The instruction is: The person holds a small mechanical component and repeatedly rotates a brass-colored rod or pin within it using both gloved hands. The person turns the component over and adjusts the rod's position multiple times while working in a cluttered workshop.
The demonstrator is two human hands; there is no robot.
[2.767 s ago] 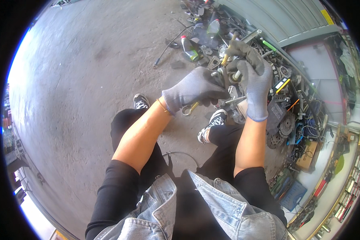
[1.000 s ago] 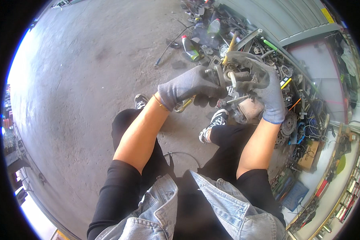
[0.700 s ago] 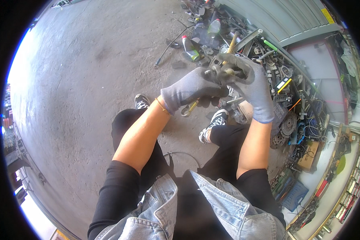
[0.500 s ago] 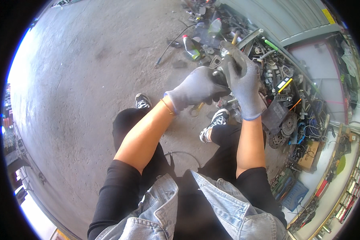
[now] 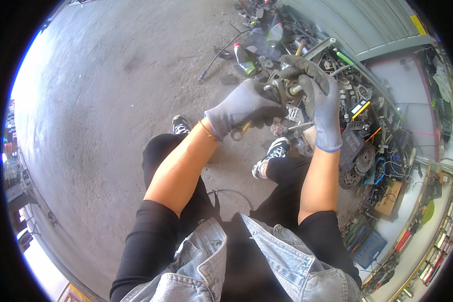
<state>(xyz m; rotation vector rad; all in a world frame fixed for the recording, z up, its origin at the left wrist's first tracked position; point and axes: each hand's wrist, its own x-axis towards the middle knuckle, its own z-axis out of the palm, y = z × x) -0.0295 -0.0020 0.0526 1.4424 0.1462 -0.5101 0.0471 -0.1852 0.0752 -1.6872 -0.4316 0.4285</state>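
Both my hands wear grey gloves with dark palms and meet above the floor, in front of the scrap pile. My left hand [image 5: 249, 105] is closed round a wrench [image 5: 239, 132], whose yellowish ring end sticks out below the fist; its middle is hidden by the glove. At the fingers' far side a shiny metal part [image 5: 274, 92] shows, and I cannot tell whether it belongs to the wrench. With thumb and curled fingers, my right hand [image 5: 319, 93] holds a short silver bolt-like piece [image 5: 295, 90], its inner end close to the left hand.
A heap of used car parts runs along the right, with plastic bottles [image 5: 244, 60], brake discs [image 5: 363, 157] and a green-ended bar [image 5: 343, 56]. A cardboard box [image 5: 389, 199] and blue tray [image 5: 371, 247] lie nearer. Concrete floor [image 5: 105, 100] stretches left.
My hands have drawn apart slightly, the right one moving right, so the silver piece between them shows. The wrench's ring end has come further into sight under my left fist.
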